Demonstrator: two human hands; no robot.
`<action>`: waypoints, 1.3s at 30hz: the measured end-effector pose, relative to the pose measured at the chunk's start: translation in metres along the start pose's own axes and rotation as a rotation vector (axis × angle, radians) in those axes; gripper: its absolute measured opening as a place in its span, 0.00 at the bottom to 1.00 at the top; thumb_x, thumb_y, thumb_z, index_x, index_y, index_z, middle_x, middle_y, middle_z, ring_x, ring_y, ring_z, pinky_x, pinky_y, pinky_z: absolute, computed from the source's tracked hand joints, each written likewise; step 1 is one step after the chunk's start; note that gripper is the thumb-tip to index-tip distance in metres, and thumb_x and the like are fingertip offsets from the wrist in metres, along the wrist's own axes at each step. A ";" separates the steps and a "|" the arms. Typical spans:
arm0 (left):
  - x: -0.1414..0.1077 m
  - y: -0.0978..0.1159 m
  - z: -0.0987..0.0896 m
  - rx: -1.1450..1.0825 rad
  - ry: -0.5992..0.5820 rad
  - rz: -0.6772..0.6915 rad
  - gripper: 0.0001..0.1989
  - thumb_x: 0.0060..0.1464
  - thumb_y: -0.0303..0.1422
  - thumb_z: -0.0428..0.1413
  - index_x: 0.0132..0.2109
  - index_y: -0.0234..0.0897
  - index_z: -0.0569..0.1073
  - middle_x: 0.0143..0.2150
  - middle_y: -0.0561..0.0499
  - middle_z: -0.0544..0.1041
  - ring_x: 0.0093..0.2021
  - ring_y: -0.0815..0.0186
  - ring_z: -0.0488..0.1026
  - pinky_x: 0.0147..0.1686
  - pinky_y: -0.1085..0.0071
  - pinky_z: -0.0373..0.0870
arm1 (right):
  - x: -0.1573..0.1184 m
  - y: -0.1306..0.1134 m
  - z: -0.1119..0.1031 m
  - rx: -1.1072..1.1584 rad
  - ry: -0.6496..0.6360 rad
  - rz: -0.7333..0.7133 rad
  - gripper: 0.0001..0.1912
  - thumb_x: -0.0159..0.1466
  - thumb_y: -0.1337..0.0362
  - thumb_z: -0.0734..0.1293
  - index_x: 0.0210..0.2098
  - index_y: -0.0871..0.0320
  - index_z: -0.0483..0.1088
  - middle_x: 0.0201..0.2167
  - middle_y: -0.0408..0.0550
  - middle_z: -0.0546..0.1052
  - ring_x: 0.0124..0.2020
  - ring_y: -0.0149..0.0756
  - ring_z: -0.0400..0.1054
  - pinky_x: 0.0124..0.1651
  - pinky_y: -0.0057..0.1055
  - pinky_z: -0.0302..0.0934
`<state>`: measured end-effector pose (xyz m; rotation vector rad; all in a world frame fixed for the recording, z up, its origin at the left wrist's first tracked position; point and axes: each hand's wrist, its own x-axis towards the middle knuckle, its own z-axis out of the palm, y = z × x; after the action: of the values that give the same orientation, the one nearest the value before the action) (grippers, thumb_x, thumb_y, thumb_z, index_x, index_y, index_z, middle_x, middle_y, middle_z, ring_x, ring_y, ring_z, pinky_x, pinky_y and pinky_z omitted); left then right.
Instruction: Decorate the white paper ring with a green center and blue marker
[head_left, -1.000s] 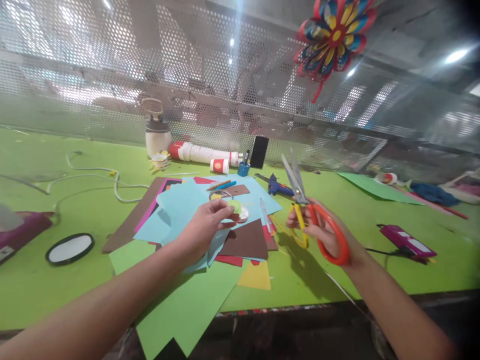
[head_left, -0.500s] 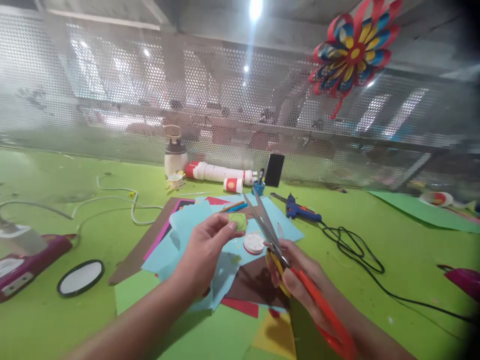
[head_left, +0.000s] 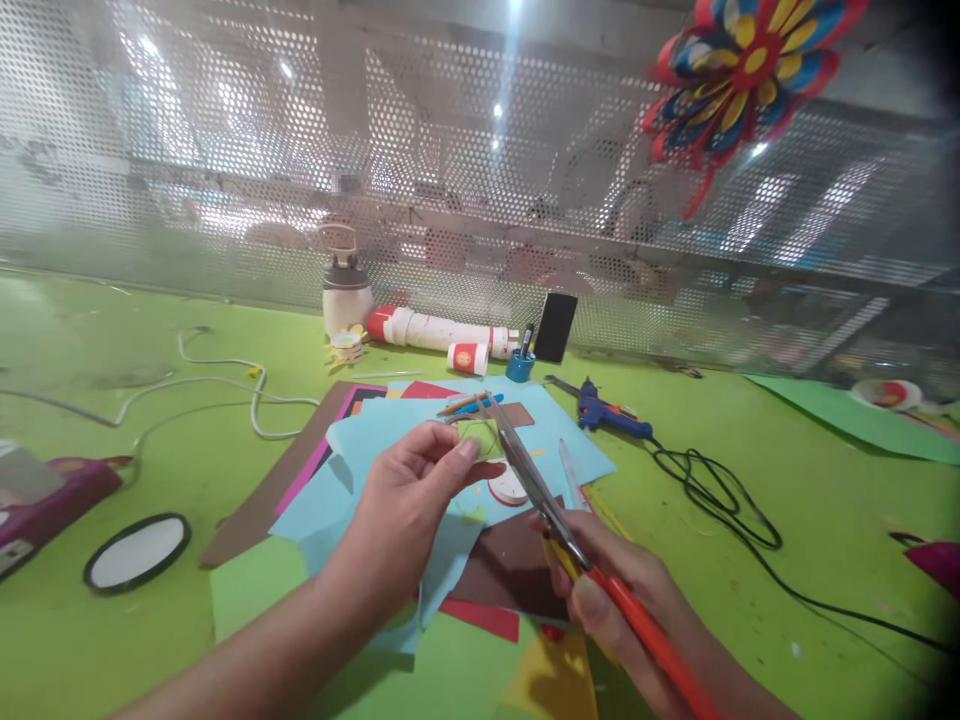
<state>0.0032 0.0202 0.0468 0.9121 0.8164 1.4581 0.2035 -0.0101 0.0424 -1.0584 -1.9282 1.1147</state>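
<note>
Between thumb and fingers, my left hand (head_left: 409, 490) pinches a small piece of green paper (head_left: 480, 436) with a curved line drawn on it. My right hand (head_left: 615, 590) grips scissors (head_left: 540, 495) with orange-red and yellow handles. Their blades point up and to the left, nearly together, at the right edge of the green piece. Whether they touch the paper is hard to tell. Behind the hands lie light blue sheets (head_left: 577, 440), a brown sheet (head_left: 510, 570) and a round white disc (head_left: 510, 485) with a red rim.
A blue glue gun (head_left: 611, 415) with a black cord lies to the right. At the back are a red and white cup (head_left: 467, 358), a blue pen holder (head_left: 520, 365), a white tube (head_left: 442, 333) and a black phone-like slab (head_left: 556, 327). A black-rimmed oval (head_left: 138, 553) lies left.
The scissor blades have come closer together and moved left to the edge of the green piece. The view has shifted slightly, and my left fingers have spread a little beneath the paper.
</note>
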 end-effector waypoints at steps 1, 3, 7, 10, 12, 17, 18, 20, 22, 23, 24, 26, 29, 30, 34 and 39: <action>0.000 0.000 0.000 0.001 -0.013 0.011 0.11 0.52 0.39 0.65 0.34 0.36 0.73 0.36 0.52 0.79 0.43 0.59 0.79 0.53 0.59 0.73 | -0.001 0.001 -0.001 -0.029 -0.010 -0.013 0.25 0.66 0.42 0.58 0.47 0.57 0.67 0.26 0.42 0.64 0.25 0.32 0.57 0.28 0.29 0.52; 0.001 0.001 0.000 0.008 -0.035 0.027 0.10 0.54 0.38 0.63 0.34 0.35 0.74 0.38 0.49 0.80 0.44 0.59 0.78 0.53 0.58 0.74 | -0.002 0.004 -0.003 -0.070 -0.026 -0.033 0.23 0.67 0.44 0.58 0.46 0.56 0.67 0.27 0.44 0.66 0.27 0.33 0.59 0.29 0.29 0.54; 0.000 0.001 0.002 0.010 -0.025 0.019 0.11 0.52 0.38 0.64 0.32 0.35 0.74 0.36 0.49 0.81 0.41 0.59 0.79 0.51 0.58 0.75 | -0.004 0.005 -0.005 -0.075 -0.053 -0.042 0.20 0.68 0.48 0.58 0.49 0.55 0.67 0.28 0.44 0.68 0.28 0.34 0.61 0.30 0.29 0.57; 0.000 0.001 0.002 0.030 -0.026 0.024 0.12 0.52 0.38 0.65 0.31 0.35 0.74 0.35 0.49 0.81 0.39 0.59 0.80 0.50 0.58 0.76 | -0.006 0.003 -0.005 -0.095 -0.057 -0.040 0.21 0.69 0.48 0.58 0.51 0.55 0.68 0.28 0.45 0.69 0.30 0.36 0.64 0.31 0.30 0.59; 0.000 0.001 0.002 0.040 -0.027 0.035 0.12 0.52 0.39 0.65 0.31 0.36 0.74 0.34 0.49 0.81 0.38 0.60 0.79 0.49 0.58 0.76 | -0.006 0.003 -0.005 -0.121 -0.046 -0.042 0.21 0.68 0.48 0.59 0.51 0.55 0.69 0.28 0.46 0.70 0.30 0.36 0.65 0.30 0.29 0.59; 0.001 0.000 0.001 0.029 -0.036 0.041 0.12 0.51 0.39 0.65 0.31 0.36 0.75 0.33 0.51 0.80 0.38 0.61 0.79 0.48 0.60 0.76 | -0.005 0.003 -0.006 -0.127 -0.035 -0.045 0.23 0.68 0.47 0.59 0.52 0.55 0.69 0.29 0.46 0.72 0.28 0.35 0.65 0.30 0.29 0.60; 0.001 0.000 0.001 0.029 -0.040 0.042 0.12 0.52 0.39 0.65 0.31 0.36 0.75 0.33 0.51 0.80 0.38 0.61 0.79 0.48 0.60 0.76 | -0.005 0.003 -0.006 -0.126 -0.035 -0.041 0.23 0.68 0.47 0.59 0.52 0.55 0.70 0.28 0.46 0.71 0.28 0.35 0.65 0.30 0.29 0.60; 0.001 0.000 0.001 0.023 -0.047 0.048 0.11 0.52 0.38 0.65 0.31 0.36 0.74 0.32 0.51 0.79 0.37 0.62 0.78 0.48 0.59 0.76 | -0.005 0.003 -0.005 -0.128 -0.041 -0.041 0.23 0.68 0.47 0.59 0.52 0.56 0.70 0.28 0.47 0.71 0.28 0.35 0.64 0.29 0.29 0.59; 0.001 0.000 0.001 0.018 -0.049 0.051 0.12 0.52 0.38 0.65 0.31 0.35 0.74 0.32 0.51 0.79 0.37 0.63 0.77 0.48 0.59 0.77 | -0.005 0.003 -0.004 -0.119 -0.025 -0.030 0.23 0.67 0.46 0.59 0.50 0.57 0.71 0.28 0.47 0.71 0.28 0.34 0.64 0.28 0.29 0.58; 0.001 0.000 0.001 0.017 -0.049 0.051 0.12 0.52 0.38 0.65 0.31 0.35 0.74 0.32 0.51 0.79 0.36 0.63 0.77 0.47 0.59 0.77 | -0.006 0.003 -0.003 -0.111 -0.008 -0.018 0.24 0.67 0.46 0.59 0.50 0.57 0.71 0.28 0.47 0.71 0.28 0.34 0.64 0.28 0.29 0.58; 0.001 0.000 0.001 0.017 -0.047 0.049 0.12 0.51 0.39 0.65 0.31 0.35 0.74 0.32 0.51 0.79 0.36 0.63 0.77 0.47 0.60 0.77 | -0.006 0.002 -0.002 -0.103 0.011 -0.006 0.24 0.67 0.45 0.60 0.49 0.57 0.71 0.28 0.47 0.70 0.28 0.34 0.63 0.28 0.28 0.57; 0.000 0.001 0.002 0.018 -0.045 0.043 0.12 0.51 0.39 0.66 0.31 0.35 0.74 0.32 0.51 0.79 0.37 0.62 0.78 0.47 0.60 0.77 | -0.007 0.002 0.000 -0.090 0.041 0.006 0.25 0.66 0.44 0.60 0.48 0.57 0.72 0.27 0.46 0.70 0.27 0.33 0.62 0.27 0.28 0.57; 0.000 0.002 0.002 0.016 -0.035 0.036 0.13 0.50 0.40 0.66 0.31 0.36 0.74 0.32 0.51 0.79 0.36 0.62 0.78 0.47 0.61 0.77 | -0.007 0.003 0.000 -0.095 0.043 -0.001 0.26 0.65 0.43 0.60 0.48 0.57 0.72 0.25 0.45 0.68 0.25 0.33 0.60 0.27 0.28 0.56; 0.000 0.002 0.002 0.016 -0.033 0.036 0.13 0.50 0.40 0.66 0.30 0.36 0.74 0.31 0.51 0.79 0.36 0.62 0.78 0.47 0.61 0.77 | -0.006 0.003 -0.001 -0.101 0.038 -0.005 0.26 0.66 0.43 0.60 0.48 0.57 0.72 0.25 0.45 0.68 0.25 0.33 0.61 0.27 0.28 0.57; 0.000 0.002 0.002 0.029 -0.040 0.037 0.13 0.51 0.39 0.65 0.30 0.36 0.73 0.31 0.51 0.79 0.35 0.63 0.78 0.46 0.62 0.77 | -0.005 0.003 -0.003 -0.128 0.002 -0.019 0.25 0.66 0.44 0.59 0.49 0.56 0.72 0.26 0.45 0.69 0.26 0.34 0.61 0.28 0.28 0.58; 0.000 0.001 0.001 0.024 -0.056 0.039 0.11 0.53 0.38 0.64 0.31 0.35 0.74 0.32 0.51 0.79 0.36 0.64 0.78 0.46 0.63 0.77 | -0.007 0.003 -0.001 -0.103 0.044 0.029 0.26 0.65 0.42 0.59 0.47 0.56 0.72 0.26 0.45 0.69 0.27 0.34 0.62 0.28 0.29 0.57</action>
<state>0.0040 0.0204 0.0480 0.9876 0.7794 1.4529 0.2087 -0.0154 0.0389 -1.1601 -1.9593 1.0087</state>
